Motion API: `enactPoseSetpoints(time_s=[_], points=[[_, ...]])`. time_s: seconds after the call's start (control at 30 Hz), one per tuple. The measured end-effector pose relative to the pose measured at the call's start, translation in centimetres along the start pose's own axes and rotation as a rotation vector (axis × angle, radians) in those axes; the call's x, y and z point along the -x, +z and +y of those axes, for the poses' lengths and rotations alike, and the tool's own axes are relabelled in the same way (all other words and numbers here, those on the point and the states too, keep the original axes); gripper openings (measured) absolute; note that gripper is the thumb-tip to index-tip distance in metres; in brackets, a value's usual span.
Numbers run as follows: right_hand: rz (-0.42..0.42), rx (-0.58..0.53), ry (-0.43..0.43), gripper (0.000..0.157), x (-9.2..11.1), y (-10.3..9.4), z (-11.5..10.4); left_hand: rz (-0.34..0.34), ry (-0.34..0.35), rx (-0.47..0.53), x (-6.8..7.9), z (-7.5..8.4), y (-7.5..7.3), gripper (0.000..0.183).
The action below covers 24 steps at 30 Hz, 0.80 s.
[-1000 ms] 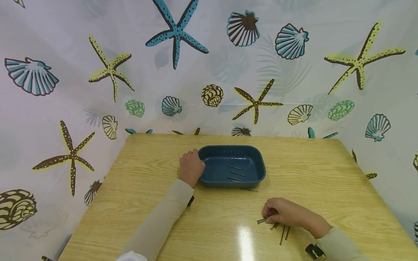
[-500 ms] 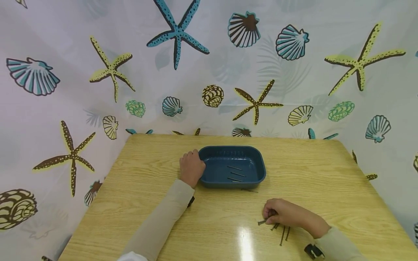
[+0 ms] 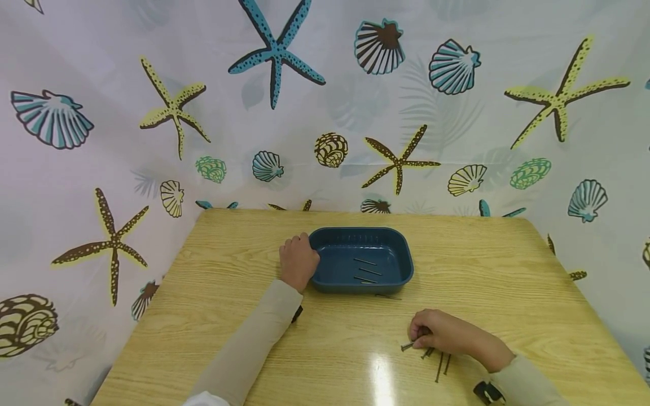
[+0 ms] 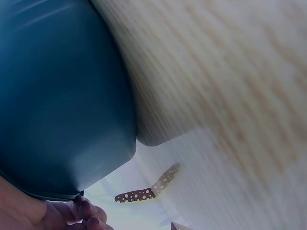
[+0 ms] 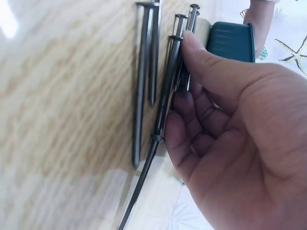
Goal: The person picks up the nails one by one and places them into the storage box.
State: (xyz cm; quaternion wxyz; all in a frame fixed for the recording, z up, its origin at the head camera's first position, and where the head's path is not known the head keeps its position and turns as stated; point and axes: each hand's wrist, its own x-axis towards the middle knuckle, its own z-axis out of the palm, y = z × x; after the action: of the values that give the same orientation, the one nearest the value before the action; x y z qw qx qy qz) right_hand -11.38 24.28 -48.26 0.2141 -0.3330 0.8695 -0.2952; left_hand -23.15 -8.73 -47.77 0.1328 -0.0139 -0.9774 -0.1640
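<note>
A blue plastic tray (image 3: pixel 330 265) sits toward the back of the table, with several nails (image 3: pixel 370 272) lying in its right half. My left hand (image 3: pixel 298 260) grips the tray's left rim; the left wrist view has its fingers (image 4: pixel 91 213) at the edge of the tray wall (image 4: pixel 67 96). Low on the right, my right hand (image 3: pixel 447 332) pinches at a nail (image 3: pixel 407 346) that pokes out left of the fingertips. In the right wrist view, thumb and fingers close around nails (image 5: pixel 192 19) beside other loose nails (image 5: pixel 140 86) on the wood. How many it holds I cannot tell.
One nail (image 3: pixel 388 296) lies on the table just in front of the tray. Loose nails (image 3: pixel 439 367) lie under and beside the right hand. A white curtain (image 3: pixel 304 186) with starfish and shells rises behind the wooden table (image 3: pixel 228 242) and at both sides.
</note>
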Motion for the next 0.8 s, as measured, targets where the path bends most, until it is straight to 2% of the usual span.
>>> enactPoseSetpoints(time_s=[0.5, 0.8], points=[[0.069, 0.030, 0.013, 0.003, 0.08, -0.27, 0.00, 0.000, -0.005, 0.011, -0.04, -0.03, 0.14, 0.023], [0.134, 0.067, -0.033, 0.006, 0.14, -0.49, -0.06, -0.005, -0.011, 0.008, 0.03, 0.04, 0.02, 0.022]])
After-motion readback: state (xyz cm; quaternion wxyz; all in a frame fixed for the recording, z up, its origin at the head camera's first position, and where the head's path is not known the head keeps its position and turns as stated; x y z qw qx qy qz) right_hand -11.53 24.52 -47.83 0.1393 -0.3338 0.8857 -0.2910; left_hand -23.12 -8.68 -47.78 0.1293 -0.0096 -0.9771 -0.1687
